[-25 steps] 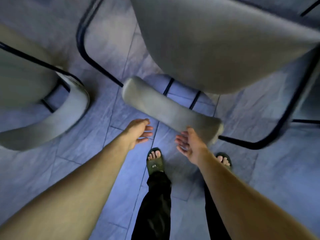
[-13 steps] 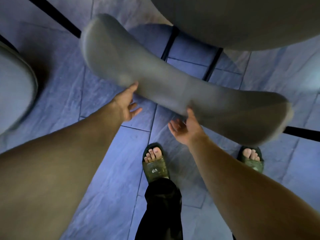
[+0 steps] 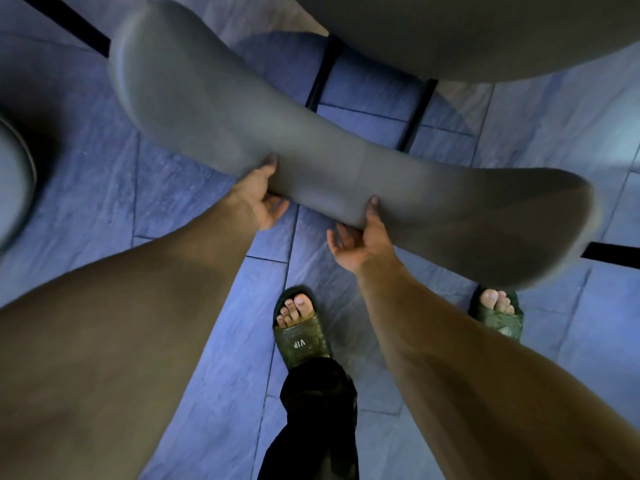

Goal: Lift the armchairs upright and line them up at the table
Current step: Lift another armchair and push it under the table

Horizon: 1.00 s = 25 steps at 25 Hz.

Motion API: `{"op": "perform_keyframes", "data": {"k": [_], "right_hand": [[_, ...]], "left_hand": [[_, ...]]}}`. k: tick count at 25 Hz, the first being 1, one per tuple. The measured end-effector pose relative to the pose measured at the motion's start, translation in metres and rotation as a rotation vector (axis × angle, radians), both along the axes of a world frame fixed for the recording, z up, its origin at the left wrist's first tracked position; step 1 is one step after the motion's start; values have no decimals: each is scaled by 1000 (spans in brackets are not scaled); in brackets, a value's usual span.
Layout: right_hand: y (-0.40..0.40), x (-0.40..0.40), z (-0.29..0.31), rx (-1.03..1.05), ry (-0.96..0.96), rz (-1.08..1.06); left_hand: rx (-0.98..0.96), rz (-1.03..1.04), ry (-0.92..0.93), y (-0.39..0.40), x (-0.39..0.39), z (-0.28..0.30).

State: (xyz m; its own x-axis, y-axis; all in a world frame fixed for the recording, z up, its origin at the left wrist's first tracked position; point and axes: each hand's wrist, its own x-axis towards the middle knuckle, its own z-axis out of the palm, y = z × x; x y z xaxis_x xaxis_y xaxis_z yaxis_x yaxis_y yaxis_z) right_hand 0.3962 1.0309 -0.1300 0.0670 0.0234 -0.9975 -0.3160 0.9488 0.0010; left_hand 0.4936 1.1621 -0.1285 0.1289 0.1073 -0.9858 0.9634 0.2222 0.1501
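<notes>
A grey upholstered armchair lies tipped over on the tiled floor. Its curved backrest (image 3: 214, 109) stretches from upper left to right in front of me, and its seat (image 3: 485, 32) fills the top right. Black metal frame bars (image 3: 417, 112) run between the two. My left hand (image 3: 258, 199) clasps the near edge of the backrest, thumb on top and fingers curled underneath. My right hand (image 3: 362, 237) grips the same edge a little to the right, thumb pressed on the padding. A second grey armchair (image 3: 15, 178) shows only as a rounded edge at the far left.
Blue-grey floor tiles (image 3: 194, 199) lie all around. My feet in dark green sandals stand just under the backrest, left foot (image 3: 299, 323) and right foot (image 3: 498, 308). Another black frame bar (image 3: 613, 254) pokes out at the right edge.
A second ago both hands were open and short of the backrest. They reached it, and now both are closed around its near edge. The view has drawn closer to the chair.
</notes>
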Motion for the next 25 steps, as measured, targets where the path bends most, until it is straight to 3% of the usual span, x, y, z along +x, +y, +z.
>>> {"op": "perform_keyframes", "data": {"k": [6,13,18,25], "right_hand": [[-7,-19,77,-60,63,85],[-20,-24,248,-52,178,154],[-54,-2,369,-83,64,214],[-115,40,491,-213,-28,322]], "left_hand": [[30,-77,60,6,-13,65],[78,-125,40,-5,-28,251],[118,-237,-97,-24,-9,369],[185,-298,-269,-75,19,494]]}}
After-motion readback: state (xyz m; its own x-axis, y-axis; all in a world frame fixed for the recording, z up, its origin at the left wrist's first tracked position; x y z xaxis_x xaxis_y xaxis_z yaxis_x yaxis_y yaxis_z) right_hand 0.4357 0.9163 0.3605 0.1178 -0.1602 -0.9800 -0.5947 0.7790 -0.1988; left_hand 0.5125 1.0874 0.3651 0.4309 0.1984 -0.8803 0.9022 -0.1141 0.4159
